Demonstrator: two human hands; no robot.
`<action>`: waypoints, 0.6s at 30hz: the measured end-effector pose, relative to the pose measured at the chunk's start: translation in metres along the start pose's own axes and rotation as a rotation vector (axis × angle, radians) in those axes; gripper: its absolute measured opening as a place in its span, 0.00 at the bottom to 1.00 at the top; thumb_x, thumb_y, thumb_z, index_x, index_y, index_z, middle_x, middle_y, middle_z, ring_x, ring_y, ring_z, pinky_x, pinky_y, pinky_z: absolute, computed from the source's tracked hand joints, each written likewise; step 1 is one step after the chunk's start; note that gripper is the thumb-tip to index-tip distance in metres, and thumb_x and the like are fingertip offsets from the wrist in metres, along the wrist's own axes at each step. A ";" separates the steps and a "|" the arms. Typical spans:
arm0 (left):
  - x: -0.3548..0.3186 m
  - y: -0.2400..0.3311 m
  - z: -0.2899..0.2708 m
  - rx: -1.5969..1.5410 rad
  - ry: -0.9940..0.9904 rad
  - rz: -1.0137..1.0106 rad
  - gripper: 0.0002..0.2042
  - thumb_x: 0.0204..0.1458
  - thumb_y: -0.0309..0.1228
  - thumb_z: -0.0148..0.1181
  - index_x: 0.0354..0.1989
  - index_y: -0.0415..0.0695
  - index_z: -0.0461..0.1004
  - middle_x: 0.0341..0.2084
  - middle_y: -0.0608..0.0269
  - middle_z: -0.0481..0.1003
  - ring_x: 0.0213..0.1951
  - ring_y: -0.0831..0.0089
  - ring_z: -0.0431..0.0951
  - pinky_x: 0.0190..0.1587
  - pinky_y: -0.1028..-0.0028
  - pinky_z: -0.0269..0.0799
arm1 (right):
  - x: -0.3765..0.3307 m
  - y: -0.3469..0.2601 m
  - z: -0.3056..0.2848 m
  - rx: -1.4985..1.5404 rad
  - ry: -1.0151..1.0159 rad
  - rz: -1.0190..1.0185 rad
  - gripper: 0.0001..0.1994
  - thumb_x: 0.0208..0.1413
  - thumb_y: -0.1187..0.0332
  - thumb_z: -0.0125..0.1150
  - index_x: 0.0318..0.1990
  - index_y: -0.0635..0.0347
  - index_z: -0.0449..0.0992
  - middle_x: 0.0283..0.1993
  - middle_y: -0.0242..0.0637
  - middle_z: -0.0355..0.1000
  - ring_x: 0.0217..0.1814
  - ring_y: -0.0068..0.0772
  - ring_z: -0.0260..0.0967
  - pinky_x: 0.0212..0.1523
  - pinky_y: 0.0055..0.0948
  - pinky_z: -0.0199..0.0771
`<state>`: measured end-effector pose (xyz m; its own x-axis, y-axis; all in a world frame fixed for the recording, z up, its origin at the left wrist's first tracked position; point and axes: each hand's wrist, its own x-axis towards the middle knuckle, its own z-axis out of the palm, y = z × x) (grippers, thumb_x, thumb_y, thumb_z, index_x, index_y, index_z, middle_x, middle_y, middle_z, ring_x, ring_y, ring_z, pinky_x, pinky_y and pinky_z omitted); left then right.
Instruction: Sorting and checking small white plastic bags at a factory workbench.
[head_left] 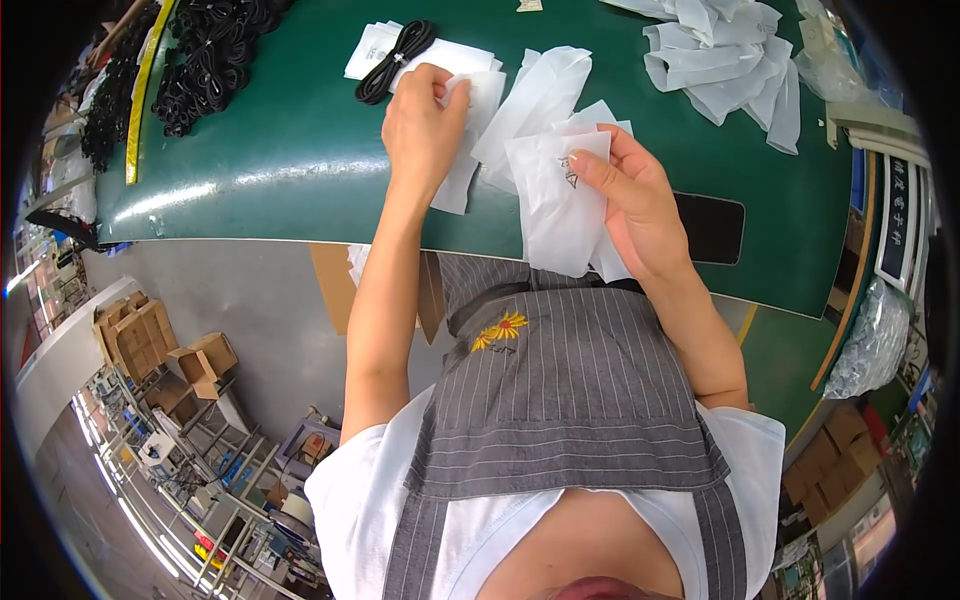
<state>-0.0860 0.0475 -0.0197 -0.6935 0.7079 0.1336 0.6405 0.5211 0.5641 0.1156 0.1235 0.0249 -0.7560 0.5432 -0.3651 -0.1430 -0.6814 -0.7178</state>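
My right hand (640,195) pinches a frosted white plastic bag (555,215) with small dark printing, its thumb over the front, above the table's near edge. More frosted bags (540,95) lie behind and beside it. My left hand (428,125) has its fingers curled and its thumb at the upper edge of another narrow frosted bag (485,105); the exact grip is partly hidden. Just beyond those fingers, a coiled black cable (397,62) rests on a stack of white bags (460,55).
The green table (280,130) carries many bundled black cables (215,60) at far left, beside a yellow tape measure (143,100). A heap of frosted bags (730,65) lies at far right. A black phone (710,228) sits near the front edge. Cardboard boxes (135,335) stand at lower left.
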 end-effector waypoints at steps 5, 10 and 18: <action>-0.013 -0.012 -0.022 -0.321 0.197 0.085 0.08 0.48 0.27 0.60 0.34 0.39 0.69 0.26 0.64 0.71 0.28 0.75 0.70 0.34 0.75 0.67 | 0.000 0.003 -0.006 0.055 -0.008 0.068 0.13 0.54 0.73 0.59 0.47 0.63 0.69 0.42 0.35 0.72 0.45 0.22 0.68 0.51 0.23 0.66; -0.046 0.030 -0.060 -0.601 0.195 -0.053 0.06 0.49 0.23 0.59 0.33 0.38 0.68 0.28 0.66 0.70 0.28 0.81 0.66 0.33 0.81 0.64 | -0.002 -0.001 0.005 0.030 -0.253 0.014 0.10 0.53 0.75 0.58 0.43 0.58 0.71 0.52 0.38 0.69 0.47 0.22 0.68 0.51 0.25 0.66; -0.074 0.063 -0.049 -0.877 0.020 0.007 0.09 0.49 0.16 0.56 0.37 0.39 0.65 0.35 0.61 0.72 0.38 0.79 0.72 0.38 0.82 0.67 | -0.005 -0.016 0.028 -0.019 -0.210 -0.057 0.08 0.51 0.76 0.61 0.39 0.61 0.70 0.50 0.36 0.70 0.45 0.19 0.68 0.46 0.21 0.68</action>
<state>-0.0104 0.0046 0.0459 -0.7018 0.6966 0.1488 0.1657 -0.0435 0.9852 0.1036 0.1179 0.0547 -0.8639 0.4652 -0.1929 -0.1792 -0.6419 -0.7456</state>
